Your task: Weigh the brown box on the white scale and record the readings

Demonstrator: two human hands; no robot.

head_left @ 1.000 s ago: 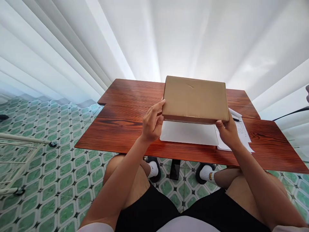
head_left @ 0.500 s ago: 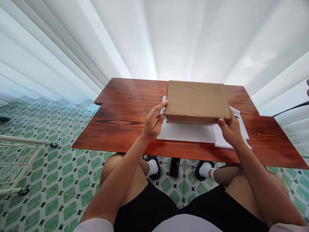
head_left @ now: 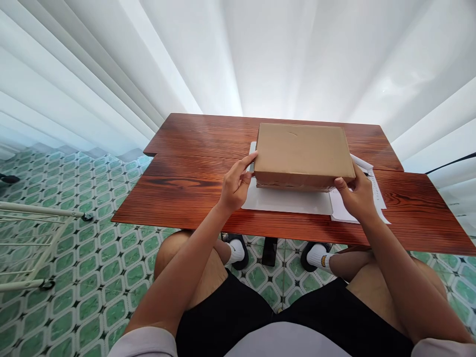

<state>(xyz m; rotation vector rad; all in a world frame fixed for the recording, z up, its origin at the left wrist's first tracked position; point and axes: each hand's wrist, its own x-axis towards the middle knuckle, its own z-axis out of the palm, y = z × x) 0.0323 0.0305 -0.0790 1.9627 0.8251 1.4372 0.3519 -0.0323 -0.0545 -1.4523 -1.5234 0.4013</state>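
Observation:
A flat brown cardboard box is held low over a white sheet on the red-brown wooden table. My left hand grips the box's near left corner, thumb on top. My right hand grips its near right corner. The box's near edge sits just above or on the white sheet; I cannot tell if it touches.
A printed paper with a black pen lies under the box's right side. White curtains hang behind the table. A white wire rack stands on the green tiled floor at left. My knees and feet are below the table edge.
The box has come down from a raised, tilted hold to lie nearly flat over the white sheet. Both hands kept their grip on its corners.

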